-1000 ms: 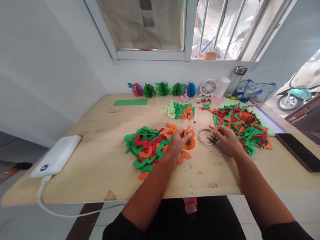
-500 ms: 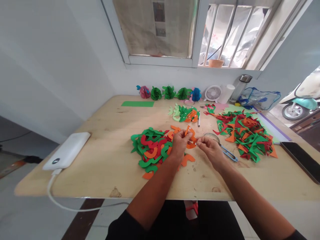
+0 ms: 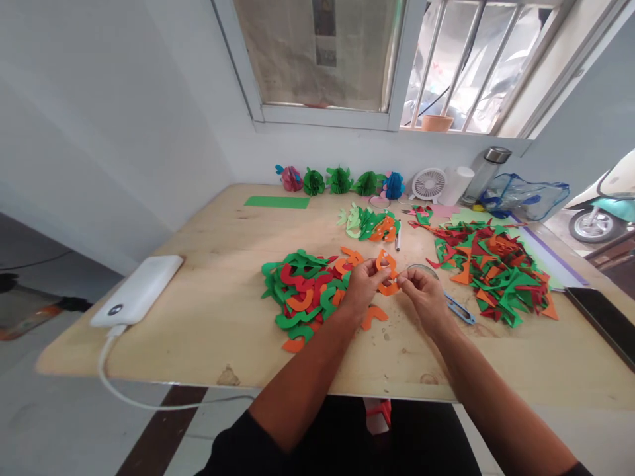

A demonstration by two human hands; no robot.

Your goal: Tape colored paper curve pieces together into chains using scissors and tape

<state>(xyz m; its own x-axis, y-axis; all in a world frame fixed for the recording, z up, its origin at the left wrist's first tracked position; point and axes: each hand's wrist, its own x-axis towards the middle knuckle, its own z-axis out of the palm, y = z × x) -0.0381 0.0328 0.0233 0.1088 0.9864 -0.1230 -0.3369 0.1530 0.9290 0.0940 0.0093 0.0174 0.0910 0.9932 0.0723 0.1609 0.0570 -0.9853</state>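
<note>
My left hand (image 3: 364, 285) is closed on a curvy orange paper cutout (image 3: 385, 260), which carries small white patches. The fingers of my right hand (image 3: 421, 291) pinch at the cutout's right edge; any small piece between them is too tiny to make out. Beneath and left of my left hand lies a heap of green, red and orange paper cutouts (image 3: 302, 317). A loose orange piece (image 3: 374, 317) rests just below the hands. By my right hand are a roll of clear tape (image 3: 421, 268), partly hidden, and a blue cutter (image 3: 460, 309).
Paper scraps (image 3: 501, 271) are heaped at right beside a black phone (image 3: 602, 324). Patched cutouts (image 3: 372, 225) and a pen (image 3: 397, 237) lie beyond the hands. Folded paper figures (image 3: 340, 180), a fan (image 3: 428, 184) and a bottle (image 3: 489, 173) line the wall. A power bank (image 3: 139, 291) sits left.
My hands still hold the orange cutout, which has shifted and turned slightly. My right fingertips now meet its edge more closely. The whole view has moved a little.
</note>
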